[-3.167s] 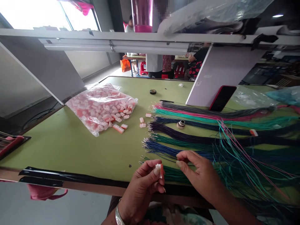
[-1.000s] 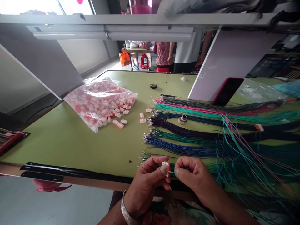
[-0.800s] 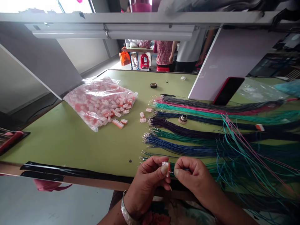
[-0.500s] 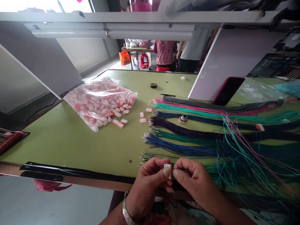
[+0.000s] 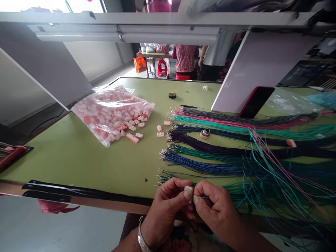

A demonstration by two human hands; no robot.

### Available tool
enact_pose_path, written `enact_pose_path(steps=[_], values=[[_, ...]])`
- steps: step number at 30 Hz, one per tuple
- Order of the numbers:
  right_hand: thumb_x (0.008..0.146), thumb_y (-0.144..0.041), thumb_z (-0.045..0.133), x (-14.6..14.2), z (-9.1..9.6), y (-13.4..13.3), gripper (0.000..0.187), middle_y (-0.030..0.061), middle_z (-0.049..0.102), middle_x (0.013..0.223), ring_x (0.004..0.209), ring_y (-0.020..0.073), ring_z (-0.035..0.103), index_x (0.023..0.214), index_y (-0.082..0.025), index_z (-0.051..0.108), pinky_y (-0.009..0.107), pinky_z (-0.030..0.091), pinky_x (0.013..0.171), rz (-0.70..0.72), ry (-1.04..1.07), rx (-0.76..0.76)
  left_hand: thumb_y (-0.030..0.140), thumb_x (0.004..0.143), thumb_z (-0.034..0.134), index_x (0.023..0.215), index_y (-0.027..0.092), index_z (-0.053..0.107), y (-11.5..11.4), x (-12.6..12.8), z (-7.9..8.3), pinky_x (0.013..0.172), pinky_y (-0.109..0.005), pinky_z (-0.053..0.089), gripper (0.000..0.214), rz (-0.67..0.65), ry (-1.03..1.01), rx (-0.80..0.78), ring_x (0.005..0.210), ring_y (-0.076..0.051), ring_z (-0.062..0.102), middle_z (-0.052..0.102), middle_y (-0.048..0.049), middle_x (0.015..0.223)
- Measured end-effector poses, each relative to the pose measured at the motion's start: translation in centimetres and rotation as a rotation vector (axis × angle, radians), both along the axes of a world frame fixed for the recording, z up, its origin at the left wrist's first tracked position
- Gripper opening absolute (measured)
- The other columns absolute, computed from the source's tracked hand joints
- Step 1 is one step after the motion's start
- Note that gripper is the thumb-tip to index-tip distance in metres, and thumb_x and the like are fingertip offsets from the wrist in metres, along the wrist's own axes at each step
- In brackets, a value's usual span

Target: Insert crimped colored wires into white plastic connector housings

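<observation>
Moved: since the last frame, the left hand and right hand have dropped slightly toward the near edge of the green tabletop, and the fingertips have closed in together.

Left hand: clenched in a firm pinch, thumb and fingers gripping a small white-and-orange plastic wire connector.

Right hand: pinching what looks like a thin blue wire between thumb and fingers, right beside the connector; the fingers hide most of it.

Location: the connector sits between the hands, just past the near edge of the tabletop, close to the ends of the wire bundles.

Handling: the connector looks light, stiff and easily dropped, so it is best held by its sides. The wire looks soft and limp, so it is best taken close to its tip.

Rest: a clear plastic bag of pink-and-white connectors lies left of centre, with loose connectors beside it. Long bundles of dark blue, purple and teal wire fan out to the right. A black-screened phone with a red edge leans against a white board.
</observation>
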State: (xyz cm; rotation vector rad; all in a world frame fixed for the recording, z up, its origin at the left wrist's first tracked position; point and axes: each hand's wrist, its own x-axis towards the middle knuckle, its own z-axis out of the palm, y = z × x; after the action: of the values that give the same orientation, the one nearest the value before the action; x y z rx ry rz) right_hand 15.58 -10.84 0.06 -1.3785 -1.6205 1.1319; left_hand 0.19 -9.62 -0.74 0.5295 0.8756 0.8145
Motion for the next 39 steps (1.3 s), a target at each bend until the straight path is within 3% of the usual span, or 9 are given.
enact_pose_path(steps=[5, 10, 13, 15, 18, 22, 27, 31, 39], values=[[0.088, -0.027, 0.051, -0.3, 0.2, 0.1, 0.023, -0.0015, 0.06, 0.057, 0.048, 0.0099, 0.048, 0.067, -0.019, 0.052, 0.02, 0.037, 0.046, -0.037, 0.067, -0.008, 0.026, 0.071, 0.08, 0.092, 0.016, 0.067, 0.3, 0.4, -0.2, 0.05, -0.021, 0.049, 0.027, 0.098, -0.132, -0.098, 0.053, -0.01, 0.057, 0.061, 0.0002, 0.064], [0.089, -0.023, 0.053, 0.3, 1.1, 1.5, 0.022, -0.0018, 0.059, 0.062, 0.058, 0.0107, 0.052, 0.067, -0.018, 0.056, 0.021, 0.04, 0.055, 0.002, -0.042, 0.095, 0.022, 0.076, 0.076, 0.096, 0.015, 0.066, 1.0, 0.3, -0.1, 0.053, -0.02, 0.052, 0.023, 0.12, -0.191, -0.109, 0.058, -0.008, 0.055, 0.06, 0.0005, 0.07], [0.092, -0.031, 0.052, 1.8, 1.8, 3.4, 0.02, -0.0006, 0.062, 0.071, 0.065, 0.013, 0.056, 0.081, -0.018, 0.063, 0.021, 0.04, 0.055, 0.007, -0.139, 0.08, 0.022, 0.079, 0.074, 0.097, 0.015, 0.066, 1.6, -0.1, 0.1, 0.056, -0.02, 0.053, 0.021, 0.127, -0.176, -0.065, 0.061, -0.008, 0.055, 0.059, 0.0003, 0.072], [0.09, -0.034, 0.054, 3.1, 2.2, 4.9, 0.019, -0.0001, 0.065, 0.076, 0.067, 0.014, 0.057, 0.09, -0.02, 0.066, 0.022, 0.038, 0.054, -0.089, -0.315, 0.144, 0.023, 0.079, 0.074, 0.098, 0.015, 0.066, 2.0, -0.3, 0.3, 0.056, -0.02, 0.052, 0.022, 0.135, -0.152, -0.038, 0.062, -0.008, 0.055, 0.058, 0.0, 0.074], [0.089, -0.029, 0.056, 4.4, 2.2, 7.2, 0.012, 0.0007, 0.067, 0.081, 0.068, 0.0152, 0.059, 0.09, -0.023, 0.067, 0.026, 0.034, 0.059, -0.192, -0.8, 0.274, 0.024, 0.079, 0.075, 0.098, 0.015, 0.066, 2.4, -0.5, 0.3, 0.055, -0.02, 0.052, 0.023, 0.137, -0.135, -0.022, 0.063, -0.009, 0.055, 0.058, -0.0003, 0.076], [0.089, -0.024, 0.059, 4.4, 1.1, 9.2, 0.009, 0.0013, 0.066, 0.078, 0.072, 0.0173, 0.061, 0.085, -0.024, 0.067, 0.028, 0.027, 0.061, -0.072, -1.132, 0.299, 0.025, 0.079, 0.074, 0.098, 0.015, 0.066, 2.4, -0.6, 0.0, 0.056, -0.02, 0.051, 0.023, 0.12, -0.13, -0.013, 0.063, -0.009, 0.056, 0.058, -0.0003, 0.075], [0.088, -0.014, 0.055, 3.6, -0.5, 10.0, 0.013, 0.0072, 0.066, 0.078, 0.073, 0.0185, 0.06, 0.079, -0.016, 0.063, 0.03, 0.022, 0.06, 0.024, -1.164, 0.347, 0.024, 0.081, 0.072, 0.1, 0.015, 0.065, 2.2, -0.7, -0.2, 0.055, -0.02, 0.051, 0.023, 0.11, -0.132, -0.005, 0.062, -0.008, 0.055, 0.057, 0.0002, 0.075], [0.089, -0.012, 0.05, 4.2, -0.5, 9.7, 0.015, 0.008, 0.065, 0.076, 0.072, 0.0186, 0.059, 0.078, -0.014, 0.06, 0.032, 0.023, 0.062, 0.067, -1.125, 0.406, 0.024, 0.081, 0.072, 0.101, 0.015, 0.065, 2.3, -0.8, 0.0, 0.055, -0.02, 0.051, 0.023, 0.106, -0.128, -0.013, 0.062, -0.008, 0.054, 0.057, 0.0001, 0.075], [0.091, -0.016, 0.045, 6.0, -0.5, 8.5, 0.011, 0.0007, 0.061, 0.073, 0.062, 0.0145, 0.055, 0.089, -0.018, 0.055, 0.026, 0.035, 0.062, -0.054, -0.884, 0.462, 0.024, 0.081, 0.072, 0.1, 0.014, 0.064, 2.4, -0.6, 0.1, 0.054, -0.02, 0.05, 0.023, 0.092, -0.124, -0.012, 0.06, -0.008, 0.054, 0.057, -0.0001, 0.076]])
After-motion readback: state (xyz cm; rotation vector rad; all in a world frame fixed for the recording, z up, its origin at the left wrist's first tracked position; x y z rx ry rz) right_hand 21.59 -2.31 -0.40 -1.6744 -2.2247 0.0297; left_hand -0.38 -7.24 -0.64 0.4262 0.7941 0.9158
